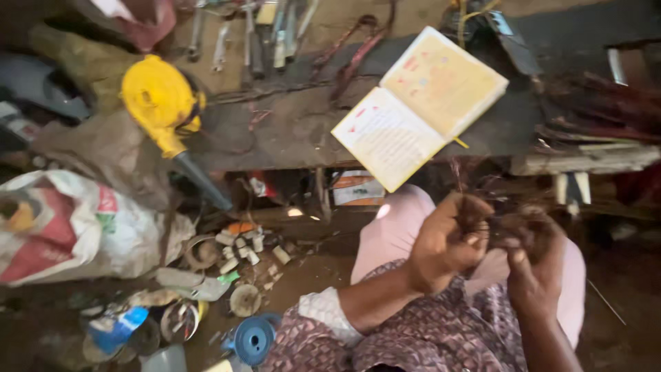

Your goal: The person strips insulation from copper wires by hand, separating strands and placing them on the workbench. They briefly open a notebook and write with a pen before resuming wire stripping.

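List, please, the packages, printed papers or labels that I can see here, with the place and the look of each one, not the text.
Open book: on the dark bench, above the hands; cream pages with red marks.
Sack: on the floor, left; white, bulging, printed red and green.
Small box: under the bench, centre; white and orange.
Left hand and right hand: hold a tangle of thin brown wire, no label.

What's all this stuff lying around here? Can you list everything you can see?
open notebook: one, cream-yellow pages, on the dark bench
blower tool: one, yellow with black nozzle, left of the bench
hand tools: several, metal, top edge
sack: one, white with red, far left
blue spool: one, on the floor
small white pieces: several, on the floor
tangle of thin wire: one, reddish brown, between both hands
left hand: gripping the wire
right hand: gripping the wire
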A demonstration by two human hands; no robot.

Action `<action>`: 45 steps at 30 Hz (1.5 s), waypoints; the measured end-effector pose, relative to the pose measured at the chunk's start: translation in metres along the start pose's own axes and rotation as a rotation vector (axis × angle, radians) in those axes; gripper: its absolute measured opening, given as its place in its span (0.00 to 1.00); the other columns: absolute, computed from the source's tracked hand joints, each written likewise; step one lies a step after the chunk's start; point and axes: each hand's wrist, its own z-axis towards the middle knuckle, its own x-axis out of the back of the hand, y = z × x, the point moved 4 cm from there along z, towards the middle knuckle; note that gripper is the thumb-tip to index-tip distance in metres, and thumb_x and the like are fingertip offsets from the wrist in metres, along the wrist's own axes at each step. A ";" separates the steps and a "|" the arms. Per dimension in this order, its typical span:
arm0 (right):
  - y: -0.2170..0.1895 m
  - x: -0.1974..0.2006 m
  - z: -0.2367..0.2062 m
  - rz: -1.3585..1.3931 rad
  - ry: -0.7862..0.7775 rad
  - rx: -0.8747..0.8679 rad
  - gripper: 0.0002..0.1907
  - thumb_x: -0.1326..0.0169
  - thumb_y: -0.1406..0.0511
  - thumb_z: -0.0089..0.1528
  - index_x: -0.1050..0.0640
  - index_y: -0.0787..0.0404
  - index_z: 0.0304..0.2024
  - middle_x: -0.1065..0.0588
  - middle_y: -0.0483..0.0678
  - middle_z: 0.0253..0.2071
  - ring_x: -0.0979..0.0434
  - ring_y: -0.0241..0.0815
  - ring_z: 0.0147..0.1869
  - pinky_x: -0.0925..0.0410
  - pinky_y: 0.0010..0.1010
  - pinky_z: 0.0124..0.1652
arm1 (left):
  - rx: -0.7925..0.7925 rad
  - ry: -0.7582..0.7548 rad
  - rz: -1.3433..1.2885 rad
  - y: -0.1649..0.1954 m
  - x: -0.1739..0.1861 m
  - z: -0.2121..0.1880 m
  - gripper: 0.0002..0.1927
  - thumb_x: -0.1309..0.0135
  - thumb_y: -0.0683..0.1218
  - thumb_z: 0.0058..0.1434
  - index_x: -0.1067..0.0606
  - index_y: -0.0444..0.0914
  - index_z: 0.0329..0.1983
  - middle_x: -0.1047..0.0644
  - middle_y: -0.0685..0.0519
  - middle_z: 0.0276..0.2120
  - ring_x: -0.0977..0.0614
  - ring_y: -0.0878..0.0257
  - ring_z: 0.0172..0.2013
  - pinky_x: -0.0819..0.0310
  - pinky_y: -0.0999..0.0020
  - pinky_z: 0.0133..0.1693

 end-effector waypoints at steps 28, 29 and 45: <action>0.053 -0.156 0.020 -0.024 -1.092 -0.880 0.12 0.45 0.63 0.63 0.23 0.66 0.43 0.25 0.45 0.24 0.31 0.34 0.24 0.37 0.27 0.26 | -0.088 0.540 -0.071 0.068 0.145 -0.021 0.24 0.43 0.40 0.68 0.33 0.42 0.66 0.26 0.49 0.37 0.24 0.63 0.30 0.27 0.68 0.29; 0.050 -0.158 0.017 0.007 -1.095 -0.796 0.13 0.44 0.64 0.63 0.24 0.65 0.47 0.25 0.43 0.28 0.31 0.31 0.29 0.37 0.25 0.29 | -0.150 0.637 0.018 0.086 0.164 -0.019 0.20 0.41 0.41 0.68 0.30 0.40 0.61 0.28 0.54 0.30 0.28 0.67 0.22 0.32 0.72 0.23; 0.050 -0.048 0.054 -0.079 -0.467 -0.682 0.14 0.42 0.63 0.61 0.21 0.65 0.45 0.21 0.46 0.32 0.24 0.33 0.32 0.28 0.28 0.33 | 0.080 1.104 2.029 0.286 0.305 0.062 0.64 0.26 0.55 0.52 0.57 0.30 0.78 0.50 0.25 0.73 0.50 0.31 0.72 0.54 0.47 0.70</action>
